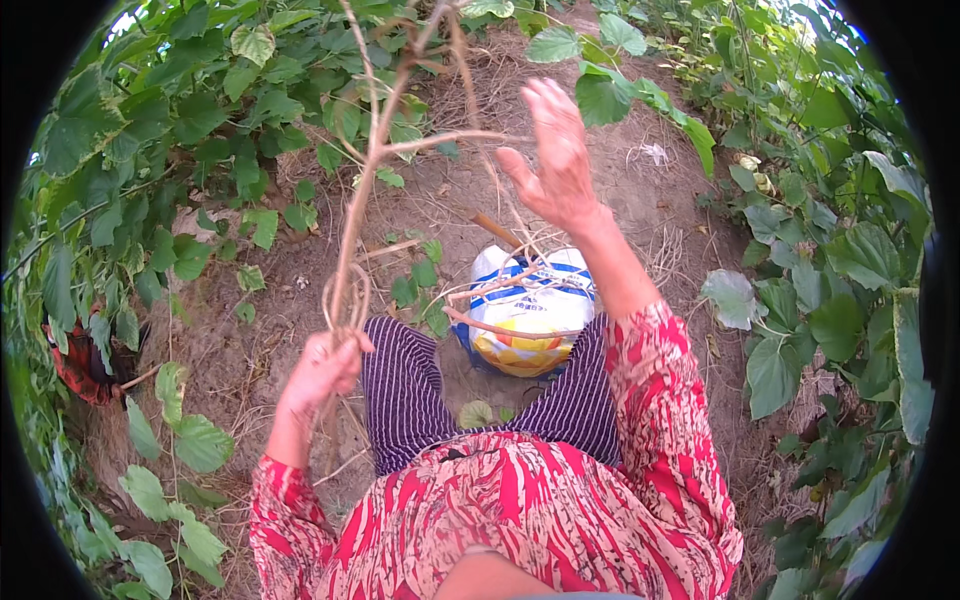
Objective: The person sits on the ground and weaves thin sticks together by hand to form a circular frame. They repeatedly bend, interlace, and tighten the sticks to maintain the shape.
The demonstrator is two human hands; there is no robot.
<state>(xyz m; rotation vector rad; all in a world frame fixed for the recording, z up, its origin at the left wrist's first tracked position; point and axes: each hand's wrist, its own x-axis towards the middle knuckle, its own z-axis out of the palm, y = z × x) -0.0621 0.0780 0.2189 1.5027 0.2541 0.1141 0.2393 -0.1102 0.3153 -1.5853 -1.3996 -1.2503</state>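
Observation:
My left hand (328, 367) is closed around the lower end of a dry, forked branch (360, 199), which stands up and spreads towards the top of the view. A thin looped stem sits just above that fist. Raised at the upper right, my right hand (559, 157) has its fingers extended and thumb apart, beside the tip of a side twig; no hold on the twig shows. Between my knees, a white, blue and yellow printed plastic sack (525, 300) rests on the soil, with several dry twigs (510, 330) lying across its top.
Leafy green vines (247, 105) crowd the left, and more foliage (847, 277) lines the right. Bare soil (637, 187) with dry stems runs between them. A short brown stick (496, 229) lies behind the sack. At the far left, a red and dark patterned item (79, 367) shows partly behind leaves.

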